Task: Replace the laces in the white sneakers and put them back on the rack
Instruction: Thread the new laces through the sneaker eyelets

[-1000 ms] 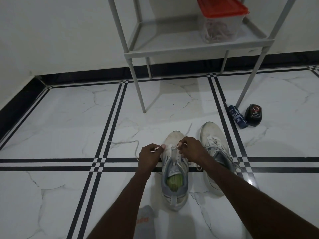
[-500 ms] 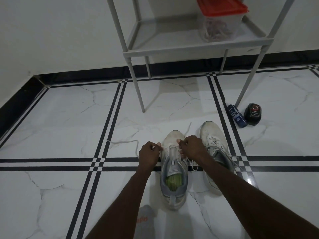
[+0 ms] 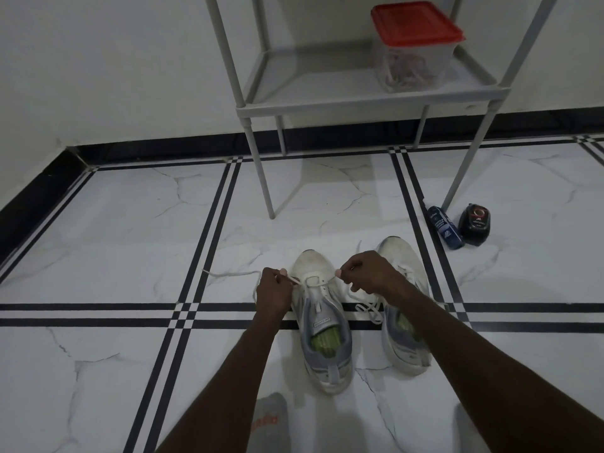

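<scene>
Nearest us, a grey sock (image 3: 271,420) shows at the bottom edge. Just beyond it stand the two sneakers, toes pointing away: the left sneaker (image 3: 322,325) is the one we are lacing, with the right sneaker (image 3: 403,308) just beside it. Our left hand (image 3: 274,294) pinches one end of the lace (image 3: 313,282) and our right hand (image 3: 367,273) pinches the other, both drawn out sideways from the lowest eyelets near the toe. To do this step well, we judge that both ends should be pulled to equal length and kept flat before crossing upward; the loose tail on the floor (image 3: 114,223) to the left looks long, so evening it matters. The right sneaker's lace hangs slack between the shoes and could snag. Farther right, a bottle (image 3: 446,227) and a dark tin (image 3: 474,223) lie by a rack leg, well apart from our hands. Beyond, the rack (image 3: 327,107) has bare shelf room left of the box (image 3: 413,50).
</scene>
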`<state>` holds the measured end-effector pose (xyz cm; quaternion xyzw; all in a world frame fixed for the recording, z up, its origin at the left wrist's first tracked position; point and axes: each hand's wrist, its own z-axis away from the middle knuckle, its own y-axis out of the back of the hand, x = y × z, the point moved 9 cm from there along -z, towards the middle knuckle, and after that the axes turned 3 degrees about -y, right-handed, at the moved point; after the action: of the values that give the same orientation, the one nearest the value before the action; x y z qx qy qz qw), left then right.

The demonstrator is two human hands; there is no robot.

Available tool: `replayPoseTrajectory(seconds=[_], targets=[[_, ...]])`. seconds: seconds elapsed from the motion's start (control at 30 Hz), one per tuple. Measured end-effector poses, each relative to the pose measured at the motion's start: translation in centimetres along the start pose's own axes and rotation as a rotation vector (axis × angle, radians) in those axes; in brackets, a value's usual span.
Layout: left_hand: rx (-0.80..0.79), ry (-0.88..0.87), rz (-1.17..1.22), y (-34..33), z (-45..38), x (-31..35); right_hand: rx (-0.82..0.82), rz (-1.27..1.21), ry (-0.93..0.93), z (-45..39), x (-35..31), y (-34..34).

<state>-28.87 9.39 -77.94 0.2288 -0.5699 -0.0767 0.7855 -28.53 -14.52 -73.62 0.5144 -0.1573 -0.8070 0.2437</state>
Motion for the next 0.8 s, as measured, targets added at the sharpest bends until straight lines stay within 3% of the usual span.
replayPoseTrajectory(seconds=[0.2, 0.3, 0.4, 0.47, 0.53, 0.7, 0.73, 0.8], targets=[[0.013, 0.056, 0.140, 0.6, 0.4, -0.3, 0.038, -0.008, -0.008, 0.2, 0.2, -0.5], [0.058, -0.165, -0.022, 1.2, 0.5, 2.7, 0.049, -0.084, -0.009, 0.1, -0.1, -0.2], [-0.144, -0.424, -0.120, -0.9, 0.9, 6.5, 0.029, -0.123, 0.048, 0.3, -1.6, 0.0], [-0.331, -0.440, -0.143, -3.0, 1.4, 8.3, 0.034, -0.179, 0.081, 0.3, -2.5, 0.3], [-0.380, -0.473, -0.148, -3.8, 1.5, 9.6, 0.055, -0.236, 0.086, 0.3, -3.4, 1.3], [0.074, -0.330, -0.162, 2.7, -1.2, 8.5, 0.029, -0.301, 0.085, 0.8, -4.9, 3.7], [0.056, -0.369, -0.110, 2.9, -1.0, 8.6, 0.000, -0.293, 0.087, 1.0, -5.2, 3.7], [-0.216, -0.461, -0.068, 0.5, 0.5, 10.3, -0.061, -0.275, 0.092, 1.3, -6.0, 3.0]])
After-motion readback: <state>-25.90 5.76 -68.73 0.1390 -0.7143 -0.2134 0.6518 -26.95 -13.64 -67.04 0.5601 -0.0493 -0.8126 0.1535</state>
